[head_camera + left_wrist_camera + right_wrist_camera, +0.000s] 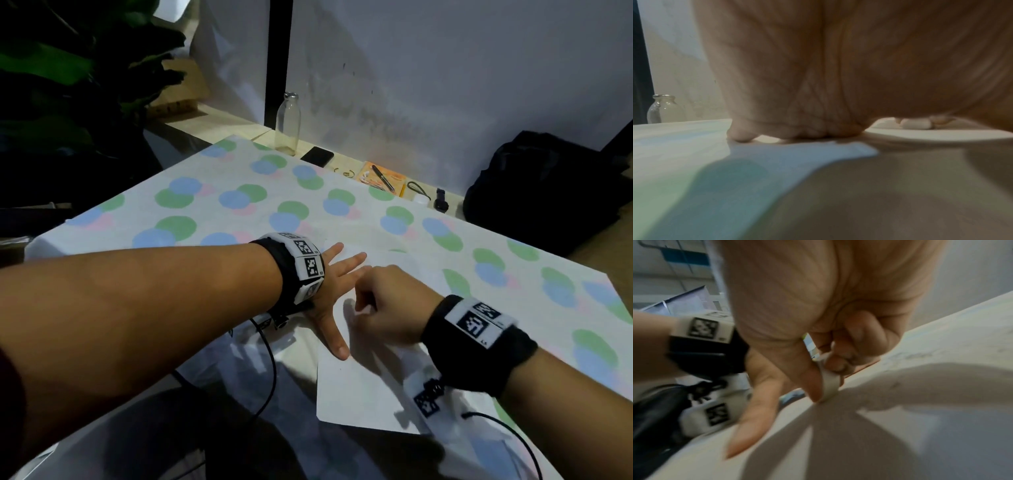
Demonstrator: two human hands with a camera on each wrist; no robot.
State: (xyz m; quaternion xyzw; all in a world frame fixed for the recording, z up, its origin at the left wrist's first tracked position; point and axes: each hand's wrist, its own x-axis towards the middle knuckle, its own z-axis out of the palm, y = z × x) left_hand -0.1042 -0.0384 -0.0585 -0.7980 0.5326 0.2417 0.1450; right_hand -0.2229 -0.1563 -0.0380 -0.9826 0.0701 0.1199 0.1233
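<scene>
Paper (359, 394) work: white sheet flat on a spotted cloth (239, 192) over the table, its near edge toward the person. Left hand (325, 294) lies spread on the sheet, fingers (347, 265) straight and fanned wide, thumb angled back toward the person. The left wrist view shows the palm pressed down. Judged an anchor, so the sheet cannot slide or turn. Right hand (387, 305) sits just right of those fingers, nearly touching them, and is curled. In the right wrist view its thumb (809, 379) and bent fingertips pinch a small raised flap of the sheet. Whether that flap is an edge or a corner cannot be told, because of blur. The rest of the sheet stays flat beneath. The pinch lies close beside the left thumb, probably so that a fold starts against the pinned part. Judged step: beginning a fold, with no pressed crease visible yet. Well beyond the fingers, along the wall, are a bottle (287, 125), phone (317, 156) and pen (383, 177). A dark bag (548, 178) lies far to their right.
</scene>
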